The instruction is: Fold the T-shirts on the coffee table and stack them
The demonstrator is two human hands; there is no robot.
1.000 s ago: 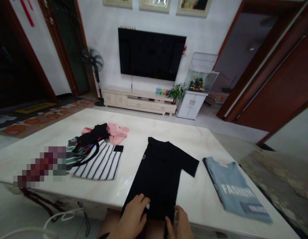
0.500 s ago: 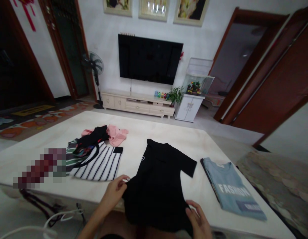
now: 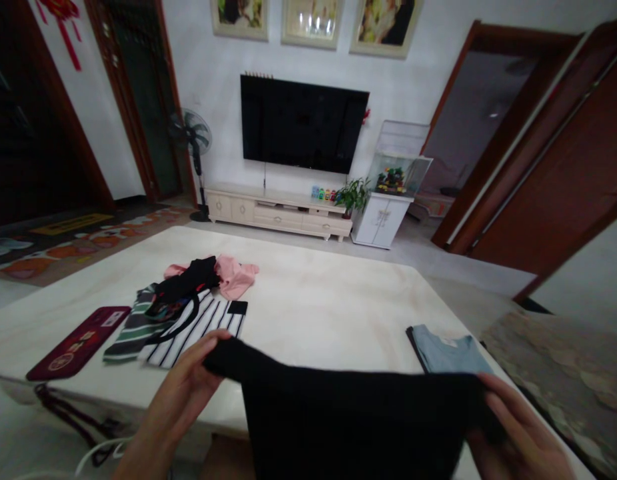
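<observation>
A black T-shirt hangs stretched between my two hands, raised in front of the table's near edge. My left hand pinches one upper corner of it, and my right hand grips the opposite corner, its fingers partly hidden by cloth and blurred. Left of the shirt on the table lies a white and navy striped garment. Next to it are a green striped garment, a black garment and a pink garment, all in a loose heap. To the right, a folded light-blue T-shirt is partly covered by the black shirt.
The pale table spreads out before me. A dark red flat bag or box lies at its left edge. Beyond stand a fan, a low TV cabinet, a potted plant and a fish tank.
Both hands have lifted the black T-shirt off the table and spread it wider, its top edge now level between them. The shirt now covers part of the light-blue T-shirt.
</observation>
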